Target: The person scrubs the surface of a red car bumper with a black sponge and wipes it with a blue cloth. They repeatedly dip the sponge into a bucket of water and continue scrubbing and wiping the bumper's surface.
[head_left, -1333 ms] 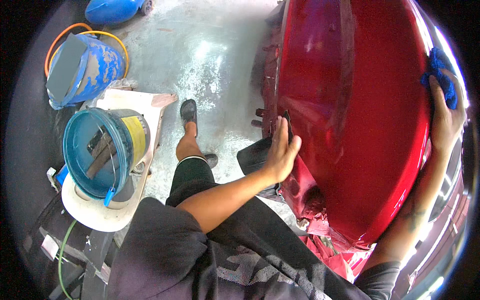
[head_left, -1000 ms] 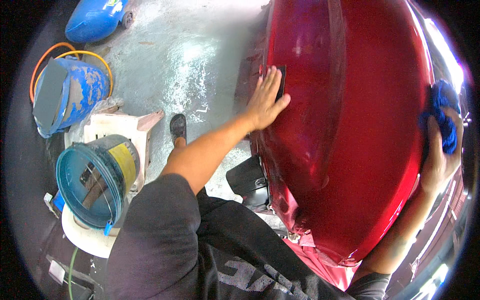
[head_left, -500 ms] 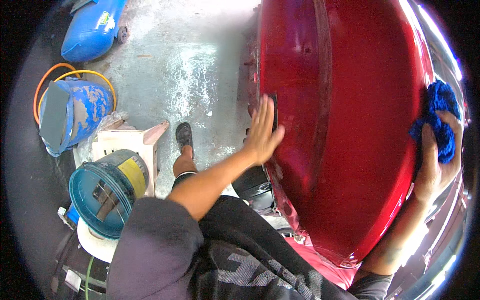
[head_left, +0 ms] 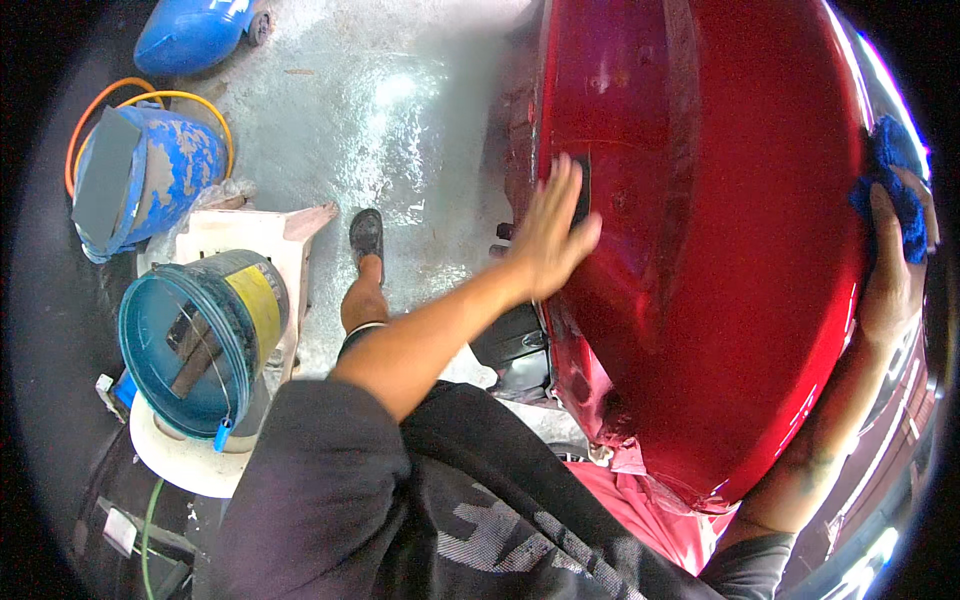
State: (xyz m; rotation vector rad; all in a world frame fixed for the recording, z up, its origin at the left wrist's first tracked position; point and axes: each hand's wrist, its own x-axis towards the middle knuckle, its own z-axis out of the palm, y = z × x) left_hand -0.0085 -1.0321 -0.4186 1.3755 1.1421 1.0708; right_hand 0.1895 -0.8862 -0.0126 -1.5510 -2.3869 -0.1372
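A glossy red car body panel (head_left: 770, 250) curves through the right half of the view, with a dull, scuffed strip along its left part. My left hand (head_left: 552, 235) lies flat on the panel's left edge, fingers stretched out and thumb apart. Under its fingers shows a thin dark piece (head_left: 582, 190), perhaps sandpaper; most of it is hidden. At the far right my right hand (head_left: 893, 280) is closed around a bunched blue cloth (head_left: 897, 150), against the panel's right edge.
A teal bucket (head_left: 240, 350) with dark tools inside tilts on a white stool (head_left: 165, 450) at left. Behind are a whitish stand (head_left: 255, 228), a peeling blue drum (head_left: 180, 175) with orange and yellow hoses, and a blue tank (head_left: 190, 35). Wet grey floor (head_left: 400, 130) lies between.
The view has shifted, so the panel sits further right and the bucket higher. My left hand stays flat at the panel's edge. My right hand keeps hold of the blue cloth.
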